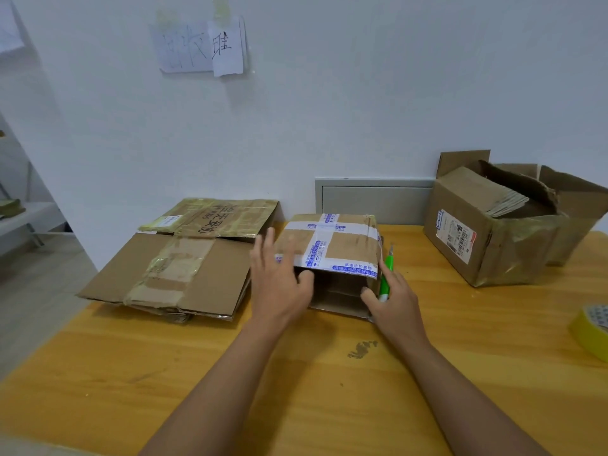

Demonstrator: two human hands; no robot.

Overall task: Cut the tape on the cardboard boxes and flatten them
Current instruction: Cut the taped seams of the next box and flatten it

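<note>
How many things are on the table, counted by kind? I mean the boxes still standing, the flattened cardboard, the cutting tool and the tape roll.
Boxes still standing: 2, the small taped box and the big open box
Flattened cardboard pile: 1
Green knife: 1
Yellow tape roll: 1
Total: 5

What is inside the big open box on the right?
Inside the open box a stack of flattened cardboard shows at the top. Anything below it is hidden by the walls.

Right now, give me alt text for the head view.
Two hands hold a small taped box on a wooden table: the left hand on its open front edge, the right hand gripping a green cutter. Flattened cardboard lies left; an opened box stands right.
</note>
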